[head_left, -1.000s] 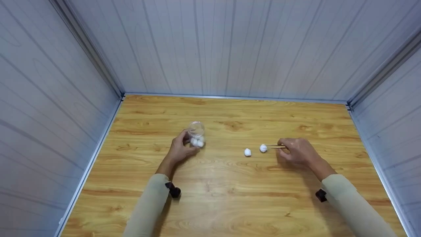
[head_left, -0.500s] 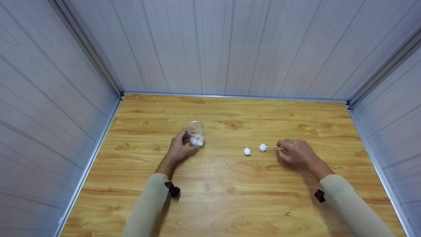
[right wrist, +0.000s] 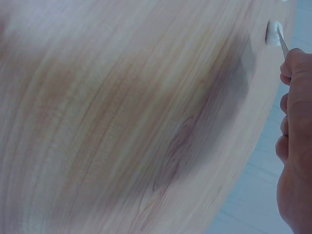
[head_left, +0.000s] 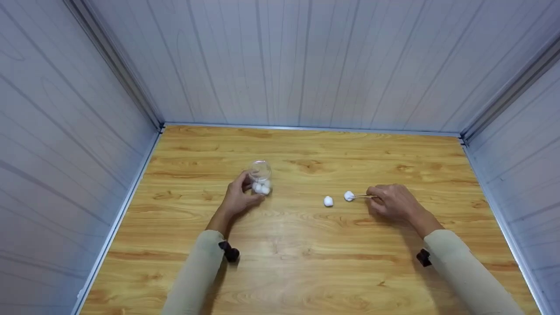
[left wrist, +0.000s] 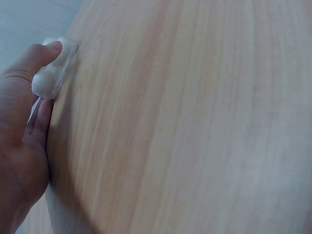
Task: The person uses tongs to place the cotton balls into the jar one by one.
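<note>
— Cotton count?
— Two balls sit in the jar (head_left: 260, 176) your left hand (head_left: 238, 197) grips. Your right hand (head_left: 393, 202) pinches tweezers (head_left: 364, 196) on one ball (head_left: 348, 196); another (head_left: 328, 201) lies left, on the desk (head_left: 306, 262).

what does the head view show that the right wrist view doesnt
Only the head view shows the left hand gripping the clear jar with cotton balls inside, the second loose cotton ball and the grey walls.

Only the right wrist view shows, close up, the curled fingers and the tweezers tip lying against the ball.

Both show the right hand holding the tweezers at the cotton ball on the wooden table.
</note>
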The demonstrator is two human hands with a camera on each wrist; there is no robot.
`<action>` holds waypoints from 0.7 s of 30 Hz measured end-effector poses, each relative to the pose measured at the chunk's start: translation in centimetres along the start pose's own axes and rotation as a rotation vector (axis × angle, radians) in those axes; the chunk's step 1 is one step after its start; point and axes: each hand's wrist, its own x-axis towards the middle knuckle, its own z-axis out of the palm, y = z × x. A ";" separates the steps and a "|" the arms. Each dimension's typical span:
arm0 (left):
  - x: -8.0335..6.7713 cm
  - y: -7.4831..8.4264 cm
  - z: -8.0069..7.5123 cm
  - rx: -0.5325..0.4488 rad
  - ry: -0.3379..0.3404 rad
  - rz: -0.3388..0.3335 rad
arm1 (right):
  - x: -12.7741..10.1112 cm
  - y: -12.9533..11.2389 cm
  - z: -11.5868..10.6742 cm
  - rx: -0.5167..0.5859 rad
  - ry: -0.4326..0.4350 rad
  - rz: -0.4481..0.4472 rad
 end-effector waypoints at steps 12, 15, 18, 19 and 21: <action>0.2 -0.1 0.0 0.006 -0.001 -0.011 | -0.3 0.1 0.2 0.002 0.001 0.004; 0.2 0.0 0.0 -0.003 -0.003 -0.014 | -0.2 0.1 0.3 0.004 0.000 0.005; 0.1 0.0 -0.1 -0.007 -0.008 -0.020 | -0.2 0.0 0.3 0.004 0.005 0.002; 0.1 0.0 -0.1 -0.005 -0.009 -0.022 | -0.2 0.0 0.3 0.002 0.006 0.002; 0.0 0.0 -0.1 0.000 -0.012 -0.027 | -0.2 0.1 0.3 0.008 0.006 0.000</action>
